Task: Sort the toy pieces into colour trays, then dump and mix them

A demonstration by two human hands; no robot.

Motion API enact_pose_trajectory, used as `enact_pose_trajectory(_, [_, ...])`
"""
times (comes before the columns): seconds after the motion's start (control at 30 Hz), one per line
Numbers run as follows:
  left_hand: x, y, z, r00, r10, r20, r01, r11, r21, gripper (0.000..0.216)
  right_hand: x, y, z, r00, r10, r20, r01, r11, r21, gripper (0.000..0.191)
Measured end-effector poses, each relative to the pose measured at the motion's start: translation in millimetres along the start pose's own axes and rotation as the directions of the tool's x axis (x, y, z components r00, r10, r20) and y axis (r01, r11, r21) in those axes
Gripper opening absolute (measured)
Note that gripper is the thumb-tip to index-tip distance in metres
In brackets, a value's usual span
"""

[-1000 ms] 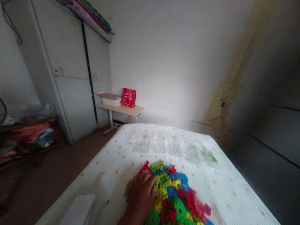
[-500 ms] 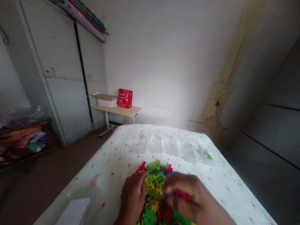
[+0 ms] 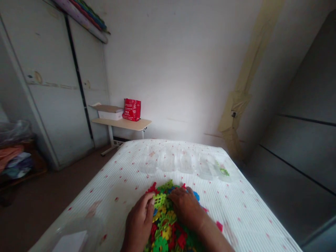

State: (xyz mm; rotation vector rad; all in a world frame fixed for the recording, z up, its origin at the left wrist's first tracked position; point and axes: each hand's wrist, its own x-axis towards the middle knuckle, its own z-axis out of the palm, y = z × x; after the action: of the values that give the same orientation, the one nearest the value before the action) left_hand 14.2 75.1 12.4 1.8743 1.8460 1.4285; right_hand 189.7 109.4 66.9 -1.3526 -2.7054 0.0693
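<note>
A heap of plastic snap-together pieces (image 3: 168, 218) in lime, green, yellow, red and blue lies at the near middle of the table. At its left side, my left hand (image 3: 140, 218) has thumb and forefinger closed on the edge of a lime lattice piece (image 3: 159, 200). My right hand (image 3: 187, 208) reaches over the heap's right side, back upward, fingers close together and curled down; their tips are hidden, so what they grip does not show. A blue round piece (image 3: 196, 196) shows just beyond it. A red piece (image 3: 219, 226) lies on the cloth beside my right forearm.
Several clear plastic containers (image 3: 168, 161) stand in a row across the far part of the table; the rightmost holds lime pieces (image 3: 224, 171). A clear tub (image 3: 91, 227) with a white block-like thing (image 3: 70, 241) sits near left. A white, red-dotted cloth (image 3: 115, 182) covers the table.
The view has turned slightly right. My right hand, which held red and blue pieces above the heap, is now down on it without those visible. My left hand has closed on the lime lattice piece.
</note>
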Motion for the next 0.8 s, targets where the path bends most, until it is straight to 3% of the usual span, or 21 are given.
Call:
enact_pose_trajectory(0.17, [-0.4, 1.8, -1.4, 0.997, -0.075, -0.011, 0.073, 0.989, -0.132, 0.027, 0.8, 5.0, -9.3, 0.995, 0.055, -0.087, -0.056, 0.998, -0.017, 0.021])
enact_pose_trajectory(0.3, [0.2, 1.1, 0.1, 0.989, -0.148, 0.006, 0.145, 0.962, -0.232, 0.027, -5.4, 7.8, -22.4, 0.982, 0.116, -0.151, -0.08, 0.971, 0.225, 0.016])
enact_pose_trajectory(0.47, [-1.3, 5.5, 0.6, 0.954, -0.263, 0.147, 0.301, 0.835, -0.461, 0.032, -10.6, 0.7, -31.1, 0.982, 0.065, -0.179, 0.078, 0.718, 0.692, 0.019])
enact_pose_trajectory(0.53, [-1.9, 10.5, -0.3, 0.941, -0.278, 0.192, 0.338, 0.778, -0.53, 0.036, -8.9, -1.9, -28.9, 0.985, 0.073, -0.155, 0.072, 0.643, 0.762, 0.024])
enact_pose_trajectory(0.67, [-3.2, 18.0, 0.3, 0.927, -0.266, 0.264, 0.375, 0.68, -0.63, 0.04, -5.5, -2.4, -20.3, 0.985, 0.11, -0.13, 0.042, 0.581, 0.813, 0.023])
enact_pose_trajectory(0.8, [-6.0, 20.2, 1.3, 0.917, -0.244, 0.316, 0.398, 0.62, -0.676, 0.04, -6.6, 0.1, -16.3, 0.997, 0.063, -0.044, 0.016, 0.399, 0.917, 0.014])
